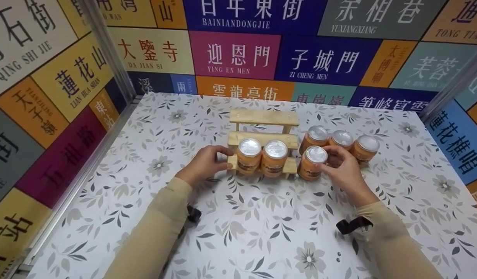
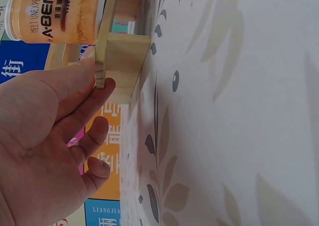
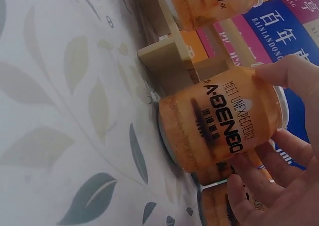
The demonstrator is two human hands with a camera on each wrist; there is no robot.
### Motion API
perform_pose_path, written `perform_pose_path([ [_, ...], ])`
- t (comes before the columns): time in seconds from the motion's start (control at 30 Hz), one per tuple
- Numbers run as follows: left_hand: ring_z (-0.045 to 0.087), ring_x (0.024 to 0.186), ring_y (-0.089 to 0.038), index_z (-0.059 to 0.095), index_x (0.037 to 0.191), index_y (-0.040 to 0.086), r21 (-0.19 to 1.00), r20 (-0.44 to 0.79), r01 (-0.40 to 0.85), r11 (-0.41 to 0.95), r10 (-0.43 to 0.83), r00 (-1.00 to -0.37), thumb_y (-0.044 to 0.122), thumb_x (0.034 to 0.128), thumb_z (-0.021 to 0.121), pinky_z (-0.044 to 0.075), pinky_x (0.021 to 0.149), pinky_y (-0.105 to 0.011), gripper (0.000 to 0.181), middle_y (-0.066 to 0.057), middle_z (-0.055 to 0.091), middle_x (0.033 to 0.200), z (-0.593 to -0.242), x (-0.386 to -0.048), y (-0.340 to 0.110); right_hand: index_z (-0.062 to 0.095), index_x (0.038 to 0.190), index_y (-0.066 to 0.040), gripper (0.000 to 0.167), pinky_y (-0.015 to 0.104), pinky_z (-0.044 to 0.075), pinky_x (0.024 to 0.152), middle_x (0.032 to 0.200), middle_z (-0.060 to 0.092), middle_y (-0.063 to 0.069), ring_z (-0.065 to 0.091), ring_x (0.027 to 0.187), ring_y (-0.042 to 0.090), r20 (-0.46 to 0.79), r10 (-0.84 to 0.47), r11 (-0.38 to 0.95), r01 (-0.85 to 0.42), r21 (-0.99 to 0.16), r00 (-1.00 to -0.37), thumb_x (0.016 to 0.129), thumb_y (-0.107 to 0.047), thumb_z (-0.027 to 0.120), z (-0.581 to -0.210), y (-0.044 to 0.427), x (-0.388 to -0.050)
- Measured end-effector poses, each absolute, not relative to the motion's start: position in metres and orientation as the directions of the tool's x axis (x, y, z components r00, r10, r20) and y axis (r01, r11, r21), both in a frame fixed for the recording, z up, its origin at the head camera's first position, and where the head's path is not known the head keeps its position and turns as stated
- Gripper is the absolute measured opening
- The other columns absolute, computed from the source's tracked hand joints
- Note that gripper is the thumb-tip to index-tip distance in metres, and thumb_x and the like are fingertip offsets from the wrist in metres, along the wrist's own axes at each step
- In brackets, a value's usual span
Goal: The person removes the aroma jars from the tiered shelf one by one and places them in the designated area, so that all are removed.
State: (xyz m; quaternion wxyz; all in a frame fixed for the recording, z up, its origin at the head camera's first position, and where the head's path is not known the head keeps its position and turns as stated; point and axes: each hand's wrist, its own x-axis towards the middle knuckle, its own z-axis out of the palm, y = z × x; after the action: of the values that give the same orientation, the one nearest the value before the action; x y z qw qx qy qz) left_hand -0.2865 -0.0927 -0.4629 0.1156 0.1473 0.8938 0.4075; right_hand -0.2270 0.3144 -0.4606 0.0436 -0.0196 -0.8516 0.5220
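Observation:
A small stepped wooden rack [image 1: 263,117] stands on the table, with two orange cans [image 1: 249,158] side by side on its lowest step. My left hand [image 1: 206,162] pinches the left end of that step; the left wrist view has the thumb and a finger at the board edge [image 2: 101,61]. Just right of the rack, my right hand [image 1: 344,170] grips another orange can [image 1: 310,167] with a silver lid, near its top. In the right wrist view this can [image 3: 224,118] is tilted in the picture; whether its base touches the table I cannot tell.
Behind the gripped can, three more orange cans [image 1: 342,138] stand close together at the rack's right. A white tablecloth [image 1: 261,232] with grey flowers and leaves covers the table. Colourful sign-covered walls [image 1: 234,54] rise at the back and both sides.

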Motion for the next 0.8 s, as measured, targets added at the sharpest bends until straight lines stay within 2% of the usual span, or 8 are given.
perform_pose_path([
  [0.1, 0.058, 0.092, -0.018, 0.072, 0.125, 0.019, 0.764, -0.095, 0.160, 0.626, 0.353, -0.931, 0.023, 0.0912, 0.081, 0.046, 0.082, -0.034, 0.035, 0.004, 0.070, 0.123, -0.463, -0.287, -0.093, 0.053, 0.142, -0.005, 0.059, 0.013, 0.050, 0.090, 0.137, 0.060, 0.015, 0.061, 0.115, 0.014, 0.044, 0.074, 0.462, -0.005, -0.887, -0.996, 0.090, -0.016, 0.081, -0.462, 0.316, -0.227],
  [0.23, 0.058, 0.092, -0.017, 0.072, 0.124, 0.019, 0.765, -0.092, 0.161, 0.624, 0.354, -0.931, 0.023, 0.0913, 0.081, 0.046, 0.083, -0.034, 0.035, 0.005, 0.070, 0.123, -0.463, -0.287, -0.093, 0.052, 0.144, -0.006, 0.062, 0.018, 0.050, 0.093, 0.138, 0.059, 0.015, 0.059, 0.115, 0.014, 0.062, 0.043, 0.483, -0.034, -0.875, -0.997, 0.090, -0.019, 0.081, -0.459, 0.318, -0.226],
  [0.37, 0.055, 0.085, -0.017, 0.072, 0.125, 0.018, 0.765, -0.076, 0.181, 0.618, 0.367, -0.927, 0.022, 0.0918, 0.080, 0.044, 0.079, -0.033, 0.035, 0.000, 0.071, 0.116, -0.463, -0.285, -0.093, 0.053, 0.144, -0.006, 0.065, 0.021, 0.050, 0.097, 0.136, 0.059, 0.015, 0.059, 0.115, 0.013, 0.135, 0.017, 0.437, -0.114, -0.892, -0.991, 0.087, -0.014, 0.084, -0.454, 0.316, -0.224],
  [0.47, 0.053, 0.082, -0.018, 0.072, 0.125, 0.018, 0.771, -0.077, 0.178, 0.612, 0.366, -0.927, 0.022, 0.0918, 0.080, 0.043, 0.077, -0.034, 0.035, -0.001, 0.071, 0.111, -0.463, -0.284, -0.093, 0.055, 0.142, -0.004, 0.064, 0.017, 0.050, 0.094, 0.134, 0.061, 0.016, 0.061, 0.113, 0.013, 0.202, 0.012, 0.412, -0.179, -0.894, -0.979, 0.085, -0.010, 0.085, -0.449, 0.311, -0.222],
  [0.6, 0.054, 0.085, -0.017, 0.072, 0.124, 0.019, 0.776, -0.083, 0.164, 0.610, 0.356, -0.931, 0.021, 0.0915, 0.081, 0.043, 0.080, -0.033, 0.034, 0.002, 0.071, 0.113, -0.463, -0.285, -0.093, 0.058, 0.139, -0.004, 0.062, 0.015, 0.049, 0.094, 0.135, 0.062, 0.017, 0.061, 0.115, 0.015, 0.255, 0.012, 0.401, -0.229, -0.887, -0.967, 0.084, -0.010, 0.086, -0.443, 0.302, -0.220],
  [0.8, 0.055, 0.085, -0.018, 0.072, 0.125, 0.020, 0.781, -0.097, 0.147, 0.607, 0.351, -0.931, 0.020, 0.0911, 0.080, 0.044, 0.079, -0.034, 0.035, 0.000, 0.071, 0.112, -0.463, -0.285, -0.093, 0.063, 0.136, -0.009, 0.059, 0.019, 0.047, 0.094, 0.132, 0.064, 0.017, 0.061, 0.113, 0.023, 0.325, 0.051, 0.418, -0.276, -0.865, -0.944, 0.083, -0.013, 0.088, -0.437, 0.291, -0.217],
])
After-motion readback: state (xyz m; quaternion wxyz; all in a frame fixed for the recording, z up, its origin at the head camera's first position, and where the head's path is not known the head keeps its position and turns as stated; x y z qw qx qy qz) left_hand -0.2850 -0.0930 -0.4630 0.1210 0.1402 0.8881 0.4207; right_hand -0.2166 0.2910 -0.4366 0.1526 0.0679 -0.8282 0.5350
